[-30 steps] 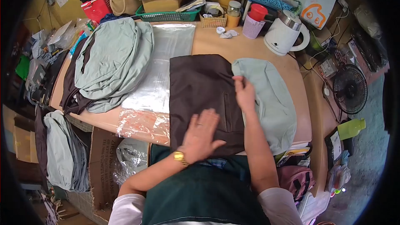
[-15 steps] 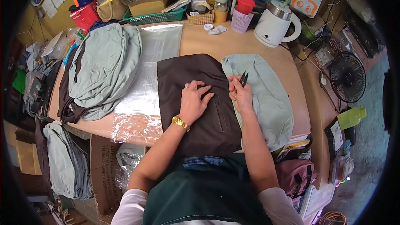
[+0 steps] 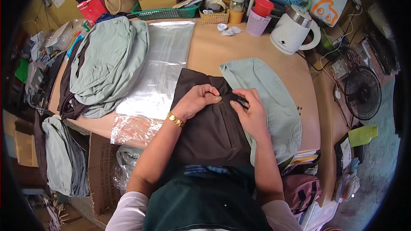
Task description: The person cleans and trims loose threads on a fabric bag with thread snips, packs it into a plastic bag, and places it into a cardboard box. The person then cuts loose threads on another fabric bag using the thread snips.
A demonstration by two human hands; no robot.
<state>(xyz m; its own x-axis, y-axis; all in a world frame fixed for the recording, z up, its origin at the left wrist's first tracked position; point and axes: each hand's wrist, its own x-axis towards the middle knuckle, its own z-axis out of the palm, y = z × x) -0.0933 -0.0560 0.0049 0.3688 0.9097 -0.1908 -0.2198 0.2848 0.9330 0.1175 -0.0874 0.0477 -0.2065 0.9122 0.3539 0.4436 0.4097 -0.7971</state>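
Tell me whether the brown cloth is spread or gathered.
Partly gathered: the brown cloth bunches between the left hand and right hand; its lower part lies spread.

The left hand (image 3: 198,101) pinches the dark brown fabric (image 3: 200,134) near 1 end of its stitched slit (image 3: 227,126); the right hand (image 3: 252,114), beside it, holds a small dark tool (image 3: 243,102), mostly hidden.

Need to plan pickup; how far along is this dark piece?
The stitched outline looks done. In hand: the left hand and right hand handle the dark cloth at the outline's upper end, the right also holding a small dark tool. Finishing there and flattening the bunched top seem left.
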